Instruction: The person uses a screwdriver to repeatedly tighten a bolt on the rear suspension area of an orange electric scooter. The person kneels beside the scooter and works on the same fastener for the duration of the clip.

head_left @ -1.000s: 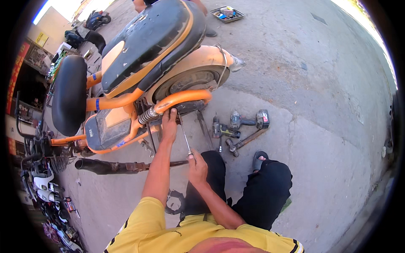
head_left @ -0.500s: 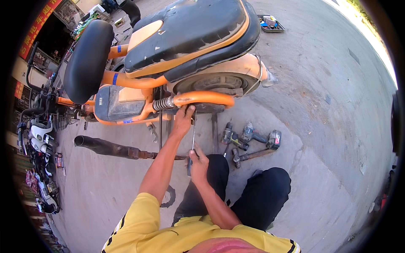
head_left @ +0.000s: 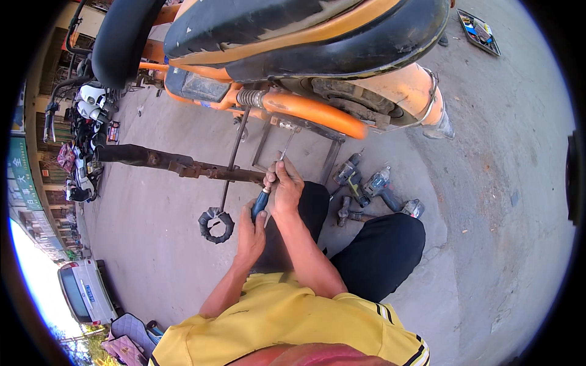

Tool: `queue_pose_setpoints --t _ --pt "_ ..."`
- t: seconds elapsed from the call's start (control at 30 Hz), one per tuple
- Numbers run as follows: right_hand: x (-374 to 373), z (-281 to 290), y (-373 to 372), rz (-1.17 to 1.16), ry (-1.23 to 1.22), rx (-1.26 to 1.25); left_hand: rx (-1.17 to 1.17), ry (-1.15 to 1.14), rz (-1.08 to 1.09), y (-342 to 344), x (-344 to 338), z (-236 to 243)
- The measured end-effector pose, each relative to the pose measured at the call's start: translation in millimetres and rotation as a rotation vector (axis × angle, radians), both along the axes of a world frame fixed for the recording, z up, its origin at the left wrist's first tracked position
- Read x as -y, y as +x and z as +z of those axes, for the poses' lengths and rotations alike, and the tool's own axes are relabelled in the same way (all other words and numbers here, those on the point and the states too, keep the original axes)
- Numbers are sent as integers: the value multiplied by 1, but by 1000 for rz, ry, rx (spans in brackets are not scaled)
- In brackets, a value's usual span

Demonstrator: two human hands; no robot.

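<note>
A screwdriver with a blue handle [head_left: 260, 202] is between my hands, its thin metal shaft pointing up toward the underside of an orange scooter [head_left: 314, 113]. My left hand [head_left: 249, 235] is closed round the handle from below. Higher up, my right hand [head_left: 285, 188] pinches the shaft just past the handle. The shaft's tip comes close to a small metal part [head_left: 285, 125] under the scooter's frame; whether they touch, I cannot tell. A coil spring [head_left: 250, 97] sits beside the orange tube.
A long dark metal bar [head_left: 183, 163] crosses left of my hands, near a wrapped ring [head_left: 216, 226]. By my right knee lie two power tools, one of them a grey drill [head_left: 378, 180], and a hammer [head_left: 343, 210]. A parts tray [head_left: 479, 32] is far right.
My left hand has come down from the scooter onto the screwdriver's handle. My right hand has shifted from the handle up to the shaft. The view has turned and moved closer to the scooter.
</note>
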State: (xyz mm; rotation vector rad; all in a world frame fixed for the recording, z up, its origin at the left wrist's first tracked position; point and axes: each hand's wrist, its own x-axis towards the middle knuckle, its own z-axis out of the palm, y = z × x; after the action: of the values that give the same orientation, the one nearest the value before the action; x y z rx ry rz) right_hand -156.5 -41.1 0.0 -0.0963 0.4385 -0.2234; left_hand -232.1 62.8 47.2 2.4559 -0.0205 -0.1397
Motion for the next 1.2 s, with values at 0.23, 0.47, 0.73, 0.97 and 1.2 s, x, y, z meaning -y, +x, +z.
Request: queue_pose_setpoints --t 0.23,0.47,0.73,0.97,1.2 --pt "84 21 -5 139 -1337 -211 130 -73 130 -7 21 -22" --pt "182 79 49 -346 -2099 -91 205 -63 89 -5 29 -12" --pt "205 94 111 815 -1915 90 423 148 95 9 37 -10" --pt "210 126 107 1127 -1806 -45 394 138 103 12 33 -7" --pt "206 119 113 1098 -1895 -82 505 79 73 23 27 -9"
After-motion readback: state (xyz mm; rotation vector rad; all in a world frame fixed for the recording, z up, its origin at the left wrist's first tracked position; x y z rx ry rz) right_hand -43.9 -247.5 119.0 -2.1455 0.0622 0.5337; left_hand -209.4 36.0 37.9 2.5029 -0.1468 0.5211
